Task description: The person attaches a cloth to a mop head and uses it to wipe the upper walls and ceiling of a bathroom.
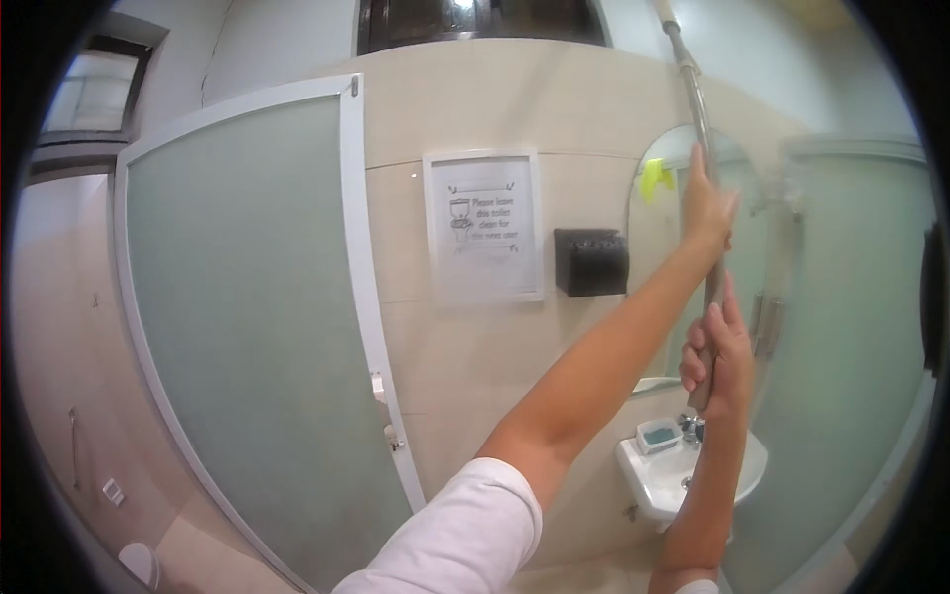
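A long grey metal pole (690, 74) rises steeply toward the ceiling at the upper right, its top end out of view. My left hand (709, 210) is wrapped around the pole high up, arm stretched out from a white sleeve. My right hand (718, 348) grips the same pole lower down, near its bottom end. Both hands are in front of an arched wall mirror (661, 238).
A white sink (661, 482) with a faucet (692, 428) and a soap dish (656, 434) sits below the mirror. On the beige tiled wall hang a framed toilet notice (485, 226) and a black dispenser (591, 262). A frosted glass door (247, 327) stands left.
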{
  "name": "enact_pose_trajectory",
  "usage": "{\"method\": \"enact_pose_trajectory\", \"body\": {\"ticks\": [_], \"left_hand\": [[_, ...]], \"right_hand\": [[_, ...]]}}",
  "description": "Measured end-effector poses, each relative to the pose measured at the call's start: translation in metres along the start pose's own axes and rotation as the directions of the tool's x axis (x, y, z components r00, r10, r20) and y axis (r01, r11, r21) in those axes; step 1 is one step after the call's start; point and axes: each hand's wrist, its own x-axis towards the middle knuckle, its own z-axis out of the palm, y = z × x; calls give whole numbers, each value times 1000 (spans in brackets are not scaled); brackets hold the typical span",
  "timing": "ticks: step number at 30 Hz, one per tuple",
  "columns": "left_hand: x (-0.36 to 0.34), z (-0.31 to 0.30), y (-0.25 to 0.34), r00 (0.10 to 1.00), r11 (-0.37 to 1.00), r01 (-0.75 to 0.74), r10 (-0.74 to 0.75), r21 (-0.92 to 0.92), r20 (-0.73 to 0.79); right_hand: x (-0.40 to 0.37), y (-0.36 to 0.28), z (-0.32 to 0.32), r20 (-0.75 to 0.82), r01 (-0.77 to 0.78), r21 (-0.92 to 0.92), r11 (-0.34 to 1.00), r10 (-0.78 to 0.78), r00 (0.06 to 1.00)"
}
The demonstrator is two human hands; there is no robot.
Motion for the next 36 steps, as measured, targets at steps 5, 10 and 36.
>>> {"method": "enact_pose_trajectory", "body": {"ticks": [5,10,36], "left_hand": [[-2,3,-11,990,985,-137,135,-100,-28],[-19,-30,-2,982,979,-186,182,-81,-58],[-161,-249,69,902,975,-137,197,177,-385]], "right_hand": [[2,-4,-8,20,-39,-3,999,39,999],[-8,14,13,49,-50,-20,999,51,997],[-80,94,154,416,-270,-288,919,374,829]]}}
